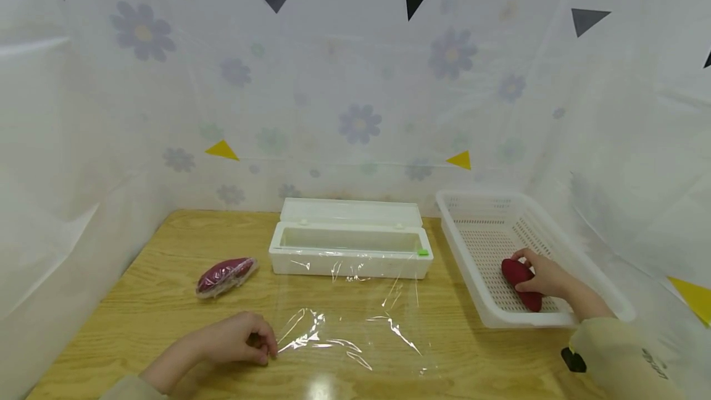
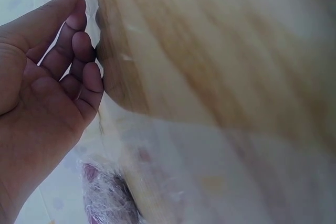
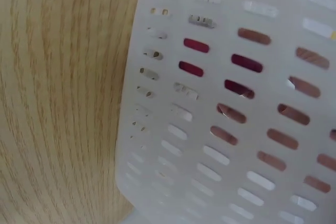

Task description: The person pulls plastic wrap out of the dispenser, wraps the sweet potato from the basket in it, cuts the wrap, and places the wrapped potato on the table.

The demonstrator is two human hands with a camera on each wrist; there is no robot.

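Inside the white perforated basket [image 1: 480,289], my right hand [image 1: 550,276] grips a dark red sweet potato [image 1: 518,271] from above, thumb on its near side. Through the slots in the right wrist view, parts of the sweet potato [image 3: 247,63] and hand show. My left hand [image 1: 236,338] rests on the table, fingers loosely bent, at the left edge of a sheet of clear plastic wrap [image 1: 350,326]. In the left wrist view its fingertips touch the glossy surface. Beyond that hand lies a second sweet potato [image 1: 224,278], wrapped in film.
A white wrap dispenser box [image 1: 350,264] stands at the table's back middle with its lid [image 1: 350,210] raised; the wrap runs from its front toward me. A small green tab [image 1: 423,252] sits on its right end. Patterned sheeting [image 1: 311,91] encloses the wooden table [image 1: 166,252].
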